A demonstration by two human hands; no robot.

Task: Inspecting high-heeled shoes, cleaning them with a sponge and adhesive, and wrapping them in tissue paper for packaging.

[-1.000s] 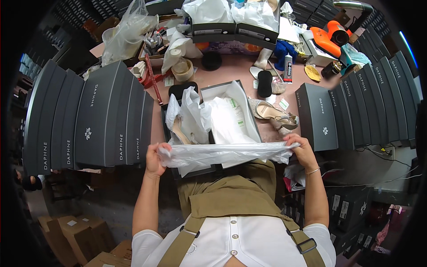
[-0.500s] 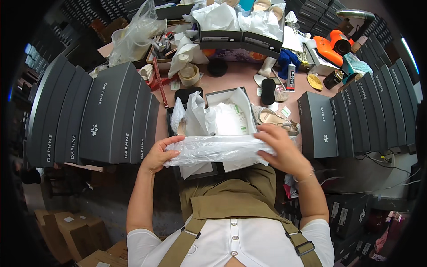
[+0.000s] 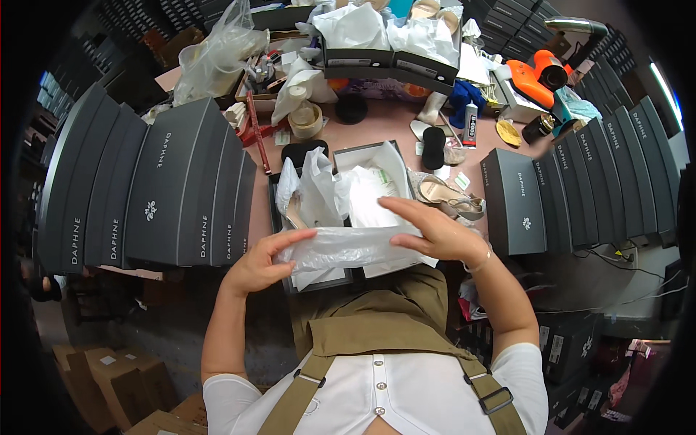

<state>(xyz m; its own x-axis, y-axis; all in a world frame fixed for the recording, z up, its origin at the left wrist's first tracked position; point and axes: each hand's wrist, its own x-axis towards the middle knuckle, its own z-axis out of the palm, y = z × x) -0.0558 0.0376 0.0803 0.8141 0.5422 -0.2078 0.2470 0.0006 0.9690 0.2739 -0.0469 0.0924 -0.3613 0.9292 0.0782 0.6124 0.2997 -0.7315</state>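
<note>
A long roll of crinkled, translucent white plastic wrapping is held level across the near side of two shoe boxes. My left hand grips its left end, thumb below and fingers along the upper edge. At the right end my right hand has its thumb against the plastic and its fingers stretched over the upper edge. Whatever lies inside the roll cannot be made out. Beneath, an open dark box contains white tissue and a partly covered shoe. Beside it stands another open box with white paper inside.
Grey shoe boxes stand in rows at left and right. A glittery sandal lies right of the open boxes. Behind are a tape roll, a glue tube, a black brush-like pad and an orange heat gun.
The visible plastic roll has become shorter, as my hands have come closer together. My right hand has moved left, its fingers now reaching over the white paper.
</note>
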